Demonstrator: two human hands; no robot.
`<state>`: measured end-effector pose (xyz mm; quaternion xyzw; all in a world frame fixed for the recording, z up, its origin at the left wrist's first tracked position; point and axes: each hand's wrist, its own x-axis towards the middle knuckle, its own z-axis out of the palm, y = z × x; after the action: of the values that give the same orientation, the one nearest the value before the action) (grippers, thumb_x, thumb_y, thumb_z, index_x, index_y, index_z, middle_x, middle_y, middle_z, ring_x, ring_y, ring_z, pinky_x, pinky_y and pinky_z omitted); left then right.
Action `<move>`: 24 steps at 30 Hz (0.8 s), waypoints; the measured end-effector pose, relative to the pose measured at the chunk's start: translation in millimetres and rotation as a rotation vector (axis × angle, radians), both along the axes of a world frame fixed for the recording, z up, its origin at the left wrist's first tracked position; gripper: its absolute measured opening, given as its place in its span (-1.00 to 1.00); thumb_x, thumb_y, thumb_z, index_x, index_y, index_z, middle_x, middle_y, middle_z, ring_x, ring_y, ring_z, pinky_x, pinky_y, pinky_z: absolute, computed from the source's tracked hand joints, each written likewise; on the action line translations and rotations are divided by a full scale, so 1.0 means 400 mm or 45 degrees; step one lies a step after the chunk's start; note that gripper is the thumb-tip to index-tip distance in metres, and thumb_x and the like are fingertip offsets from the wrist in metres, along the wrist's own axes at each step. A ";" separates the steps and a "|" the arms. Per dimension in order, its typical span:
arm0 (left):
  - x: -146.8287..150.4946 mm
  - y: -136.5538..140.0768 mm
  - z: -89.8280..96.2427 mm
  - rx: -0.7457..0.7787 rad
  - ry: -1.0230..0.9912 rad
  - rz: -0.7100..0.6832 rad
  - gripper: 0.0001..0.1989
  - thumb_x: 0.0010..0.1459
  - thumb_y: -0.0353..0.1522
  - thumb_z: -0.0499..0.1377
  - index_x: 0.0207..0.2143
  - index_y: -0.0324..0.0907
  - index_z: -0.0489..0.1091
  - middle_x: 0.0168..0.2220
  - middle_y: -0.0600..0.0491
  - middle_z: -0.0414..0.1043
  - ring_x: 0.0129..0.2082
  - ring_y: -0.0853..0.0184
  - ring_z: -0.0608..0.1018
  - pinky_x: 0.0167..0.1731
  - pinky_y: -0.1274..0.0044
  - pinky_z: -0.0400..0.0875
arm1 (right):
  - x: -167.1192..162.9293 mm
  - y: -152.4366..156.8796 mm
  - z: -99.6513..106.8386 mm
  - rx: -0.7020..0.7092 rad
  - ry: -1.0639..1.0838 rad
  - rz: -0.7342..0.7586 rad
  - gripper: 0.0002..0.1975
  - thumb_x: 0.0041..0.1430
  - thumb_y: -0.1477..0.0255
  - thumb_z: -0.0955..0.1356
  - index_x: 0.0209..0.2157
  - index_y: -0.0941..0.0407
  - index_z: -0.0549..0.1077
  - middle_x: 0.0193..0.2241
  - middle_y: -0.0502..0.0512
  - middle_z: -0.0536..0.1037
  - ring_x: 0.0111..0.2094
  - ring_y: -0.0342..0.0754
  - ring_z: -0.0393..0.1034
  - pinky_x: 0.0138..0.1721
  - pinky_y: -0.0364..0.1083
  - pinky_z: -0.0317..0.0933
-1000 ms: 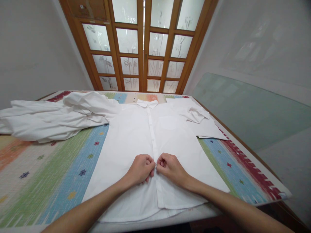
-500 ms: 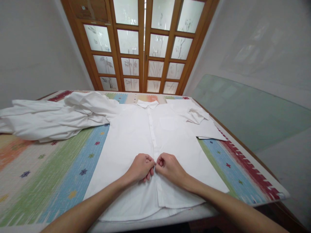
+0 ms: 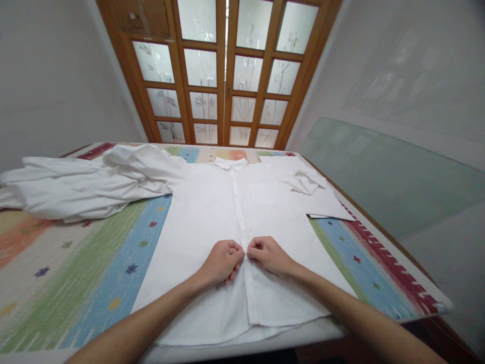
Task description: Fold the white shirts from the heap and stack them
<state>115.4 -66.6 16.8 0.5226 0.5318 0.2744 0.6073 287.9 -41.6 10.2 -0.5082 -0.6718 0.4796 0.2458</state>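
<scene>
A white button-up shirt lies front up and spread flat, its collar at the far end and its hem near me. Down its middle runs the button placket, closed above my hands. My left hand pinches the placket edge on its lower part, fingers curled. Facing it across a narrow gap, my right hand pinches the other side of the placket between thumb and forefinger. The button or buttonhole between the fingertips is too small and covered to make out. Below the hands the two front edges hang slightly apart at the hem.
Bunched white fabric lies at the left. A white folded sheet sits under the sleeve at the right. The table wears a colourful striped cover. Beyond stand wooden doors; a glass panel leans at the right wall.
My fingertips have drawn slightly apart, the right hand shifting a little to the right. Both hands keep their pinch at the placket, and the shirt lies as before.
</scene>
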 end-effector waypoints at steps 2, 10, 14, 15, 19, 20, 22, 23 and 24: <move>0.000 0.000 -0.003 0.012 -0.011 -0.020 -0.90 0.04 -0.34 0.07 -0.40 -0.20 0.28 -0.71 0.27 0.24 -0.85 0.53 0.24 -0.86 0.70 0.11 | 0.001 0.000 0.002 -0.045 0.043 0.004 -0.89 -0.02 0.47 0.30 -0.56 0.16 0.42 -0.74 -0.13 0.30 -0.66 -0.21 0.14 -0.59 -0.22 0.03; -0.001 -0.003 0.001 0.085 0.034 -0.080 -0.91 0.08 -0.34 0.03 -0.41 -0.19 0.24 -0.76 0.27 0.24 -0.87 0.49 0.26 -0.87 0.70 0.08 | 0.001 0.002 0.016 -0.041 0.042 0.033 -0.89 -0.03 0.46 0.29 -0.57 0.15 0.39 -0.73 -0.13 0.29 -0.63 -0.21 0.13 -0.57 -0.22 0.02; -0.002 -0.007 0.004 0.065 0.054 -0.076 -0.89 0.12 -0.32 0.03 -0.41 -0.18 0.23 -0.77 0.27 0.24 -0.88 0.48 0.27 -0.87 0.70 0.07 | 0.004 -0.002 0.008 0.088 0.020 0.032 -0.90 -0.02 0.47 0.29 -0.53 0.17 0.42 -0.64 -0.08 0.37 -0.55 -0.19 0.20 -0.51 -0.22 0.07; -0.003 -0.007 0.004 0.060 0.061 -0.076 -0.87 0.12 -0.30 0.03 -0.41 -0.18 0.22 -0.77 0.26 0.25 -0.88 0.47 0.28 -0.87 0.69 0.07 | 0.005 -0.003 0.006 0.106 0.026 0.033 -0.90 -0.01 0.47 0.29 -0.52 0.17 0.43 -0.62 -0.08 0.38 -0.53 -0.19 0.21 -0.50 -0.22 0.07; -0.008 -0.006 -0.003 0.070 0.093 -0.100 -0.84 0.14 -0.27 0.05 -0.35 -0.18 0.24 -0.73 0.25 0.28 -0.84 0.44 0.34 -0.85 0.69 0.10 | 0.011 -0.002 0.006 0.071 0.064 0.064 -0.89 0.02 0.47 0.30 -0.51 0.17 0.43 -0.64 -0.10 0.36 -0.57 -0.20 0.19 -0.53 -0.22 0.07; -0.010 -0.005 -0.005 0.071 0.101 -0.123 -0.83 0.14 -0.26 0.05 -0.33 -0.19 0.25 -0.72 0.24 0.29 -0.84 0.44 0.35 -0.84 0.68 0.11 | 0.013 -0.001 0.009 0.048 0.061 0.082 -0.89 0.03 0.46 0.30 -0.51 0.16 0.44 -0.66 -0.11 0.34 -0.58 -0.21 0.18 -0.54 -0.22 0.07; -0.016 -0.003 -0.006 0.078 0.138 -0.176 -0.80 0.16 -0.25 0.03 -0.31 -0.21 0.28 -0.71 0.23 0.29 -0.84 0.44 0.34 -0.82 0.67 0.12 | 0.015 0.001 0.019 0.006 0.030 0.117 -0.88 0.05 0.44 0.31 -0.49 0.16 0.45 -0.69 -0.13 0.32 -0.62 -0.21 0.17 -0.56 -0.22 0.06; -0.020 -0.002 -0.005 0.112 0.178 -0.198 -0.79 0.17 -0.25 0.02 -0.31 -0.22 0.31 -0.70 0.22 0.30 -0.83 0.44 0.34 -0.80 0.65 0.14 | 0.016 0.000 0.024 0.013 0.003 0.124 -0.88 0.06 0.44 0.32 -0.48 0.16 0.47 -0.70 -0.12 0.33 -0.63 -0.21 0.17 -0.57 -0.22 0.06; -0.023 -0.001 -0.003 0.184 0.239 -0.207 -0.79 0.17 -0.26 0.02 -0.32 -0.22 0.34 -0.69 0.21 0.31 -0.81 0.45 0.35 -0.77 0.64 0.17 | 0.017 -0.001 0.029 0.051 -0.034 0.118 -0.87 0.07 0.43 0.32 -0.47 0.16 0.47 -0.69 -0.11 0.34 -0.63 -0.20 0.18 -0.56 -0.21 0.07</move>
<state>106.3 -67.1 15.6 0.6298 0.5209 0.2118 0.5359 294.7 -42.0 21.9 -0.4778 -0.7073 0.4701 0.2245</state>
